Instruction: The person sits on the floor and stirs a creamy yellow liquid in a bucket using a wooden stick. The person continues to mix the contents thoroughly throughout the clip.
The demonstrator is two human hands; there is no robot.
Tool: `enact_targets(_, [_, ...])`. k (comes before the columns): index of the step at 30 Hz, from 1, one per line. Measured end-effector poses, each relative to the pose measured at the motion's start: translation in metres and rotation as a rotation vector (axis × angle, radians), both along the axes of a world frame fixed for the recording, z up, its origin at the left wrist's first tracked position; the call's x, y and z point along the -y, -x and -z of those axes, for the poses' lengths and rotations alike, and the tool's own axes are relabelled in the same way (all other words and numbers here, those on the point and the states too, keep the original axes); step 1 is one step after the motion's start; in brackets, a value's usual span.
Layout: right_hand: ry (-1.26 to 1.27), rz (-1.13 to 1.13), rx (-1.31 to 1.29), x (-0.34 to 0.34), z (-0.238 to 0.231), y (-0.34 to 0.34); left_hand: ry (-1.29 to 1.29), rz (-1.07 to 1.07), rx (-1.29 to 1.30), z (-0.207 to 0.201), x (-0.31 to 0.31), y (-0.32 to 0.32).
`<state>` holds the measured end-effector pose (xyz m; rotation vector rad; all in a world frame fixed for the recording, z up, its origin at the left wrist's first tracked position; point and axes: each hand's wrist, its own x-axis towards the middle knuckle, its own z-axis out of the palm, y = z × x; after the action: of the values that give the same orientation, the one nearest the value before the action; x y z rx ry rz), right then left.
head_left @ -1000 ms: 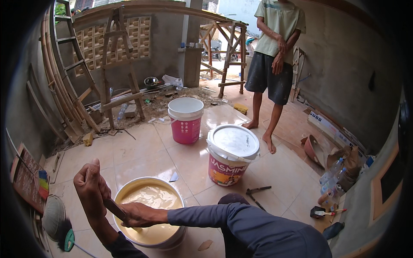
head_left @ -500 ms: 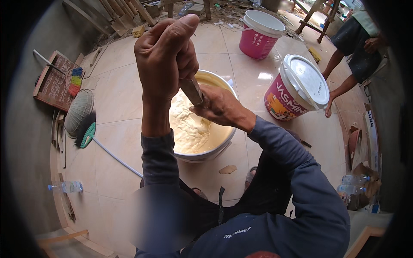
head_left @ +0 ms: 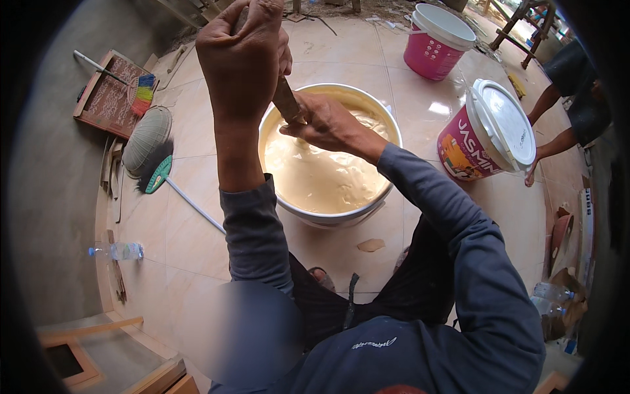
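A white-rimmed bucket (head_left: 396, 141) stands on the floor before me, holding thick, creamy pale-yellow paint (head_left: 328, 177). My left hand (head_left: 241, 59) is raised at the bucket's far left, wrapped round the top of a flat wooden stick (head_left: 286, 98). Lower on the same stick, my right hand (head_left: 328, 121) closes over it above the paint. The stick slants down toward the bucket; my right hand hides part of it, and its lower end cannot be made out. Swirls and folds mark the paint's surface.
To the right stand a lidded pink-and-white bucket (head_left: 472, 141) and, farther off, an uncovered pink one (head_left: 433, 49). A person's legs (head_left: 558, 131) show at far right. Leftward lie a green-headed broom (head_left: 159, 174), a woven hat (head_left: 147, 141) and a plastic bottle (head_left: 125, 251).
The whole view has shifted, with the buckets now farther right. Both hands and the stick have moved left relative to the paint bucket. The paint's surface looks smoother than before.
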<state>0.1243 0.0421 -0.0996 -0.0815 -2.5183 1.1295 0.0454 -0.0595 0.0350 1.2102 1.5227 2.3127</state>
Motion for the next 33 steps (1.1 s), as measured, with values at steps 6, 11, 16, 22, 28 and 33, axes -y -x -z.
enact_targets(6, [0.051, -0.084, -0.027, 0.029, 0.0, -0.002, 0.115, 0.07, 0.128, -0.01, 0.029, 0.021])
enact_targets(11, [0.04, -0.083, 0.087, 0.036, -0.002, -0.02, 0.114, 0.173, 0.192, -0.006, 0.032, 0.023])
enact_targets(16, [0.069, -0.109, -0.026, 0.019, 0.01, -0.046, 0.151, 0.206, 0.208, -0.01, 0.009, -0.001])
enact_targets(22, [0.121, -0.191, 0.103, 0.018, -0.021, -0.066, 0.071, 0.249, 0.249, -0.005, 0.0, -0.003])
enact_targets(28, [-0.066, -0.218, 0.186, -0.035, -0.026, -0.083, 0.112, 0.251, 0.246, -0.011, 0.004, -0.015])
enact_targets(33, [-0.483, 0.39, 0.264, -0.132, -0.116, -0.119, 0.112, 0.241, 0.273, -0.005, 0.017, -0.003])
